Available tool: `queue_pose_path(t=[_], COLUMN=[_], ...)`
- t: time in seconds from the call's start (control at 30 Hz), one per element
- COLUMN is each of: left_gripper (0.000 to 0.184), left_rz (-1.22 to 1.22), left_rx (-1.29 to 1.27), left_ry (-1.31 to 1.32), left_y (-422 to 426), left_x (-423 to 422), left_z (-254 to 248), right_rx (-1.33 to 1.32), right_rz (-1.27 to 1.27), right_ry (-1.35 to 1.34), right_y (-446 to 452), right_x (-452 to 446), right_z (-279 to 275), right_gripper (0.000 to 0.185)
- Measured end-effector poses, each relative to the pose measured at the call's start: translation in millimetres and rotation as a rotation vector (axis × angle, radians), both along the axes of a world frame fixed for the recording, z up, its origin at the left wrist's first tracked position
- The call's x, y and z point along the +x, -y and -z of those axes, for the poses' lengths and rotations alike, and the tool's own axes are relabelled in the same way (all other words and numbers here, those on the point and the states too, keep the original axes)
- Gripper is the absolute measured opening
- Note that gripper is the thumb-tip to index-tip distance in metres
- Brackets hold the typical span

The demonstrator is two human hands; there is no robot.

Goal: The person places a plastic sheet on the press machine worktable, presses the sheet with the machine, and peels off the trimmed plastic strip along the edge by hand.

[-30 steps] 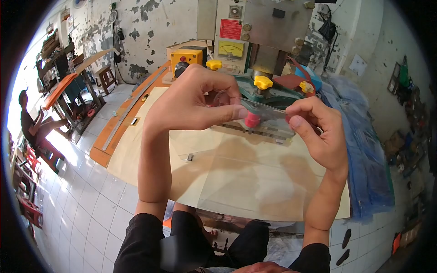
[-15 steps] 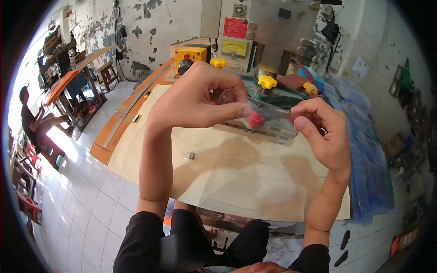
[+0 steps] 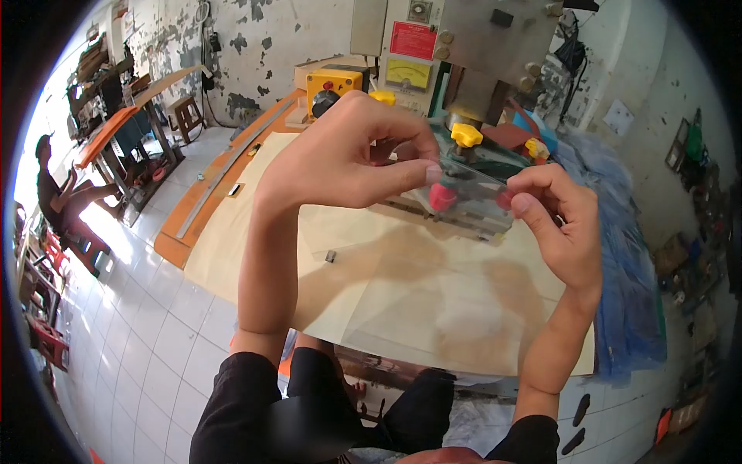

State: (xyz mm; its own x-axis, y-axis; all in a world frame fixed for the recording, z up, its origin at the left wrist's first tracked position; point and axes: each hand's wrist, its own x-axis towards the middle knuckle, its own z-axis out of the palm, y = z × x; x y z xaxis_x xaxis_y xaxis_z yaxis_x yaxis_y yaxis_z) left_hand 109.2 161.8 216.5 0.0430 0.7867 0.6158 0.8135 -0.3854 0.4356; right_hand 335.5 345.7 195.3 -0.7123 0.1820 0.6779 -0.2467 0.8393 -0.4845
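Note:
Between my two hands, a small clear plastic piece (image 3: pixel 481 193) is stretched above the table, in front of the press machine. My left hand (image 3: pixel 348 158), bent at the wrist, pinches its left end between thumb and fingers. At the other end, the thumb and index finger of my right hand (image 3: pixel 555 220) are pinched on its edge. Through the plastic shows a pink-red knob (image 3: pixel 442 198) on the machine. Below my hands, a large clear plastic sheet (image 3: pixel 433 317) lies on the cream board (image 3: pixel 232 255). A small dark block (image 3: pixel 331 256) sits left of that sheet.
The press machine (image 3: pixel 502 46) with a yellow knob (image 3: pixel 467 135) and gauge (image 3: pixel 408 75) stands behind my hands. A yellow control box (image 3: pixel 334 81) is at back left, near a metal ruler (image 3: pixel 224 174). Blue plastic sheeting (image 3: pixel 618 263) covers the right side. A person (image 3: pixel 66 189) sits far left.
The view has shifted slightly, so the machine and both hands appear a little farther right. Both hands keep their pinch on the clear plastic piece.

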Motion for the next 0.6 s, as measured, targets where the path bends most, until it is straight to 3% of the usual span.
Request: queue_pose_path(t=[0.33, 0.6], left_gripper=[0.015, 0.015], left_rz=[0.101, 0.016], left_rx=[-0.038, -0.034], left_ry=[0.025, 0.054], left_y=[2, -2], left_x=[-9, 5], left_z=[0, 3], right_rx=[0.013, 0.012], right_rz=[0.018, 0.05], right_ry=[-0.012, 0.038], right_y=[3, 6], right_x=[-1, -3], right_z=[-2, -3], right_gripper=[0.01, 0.013])
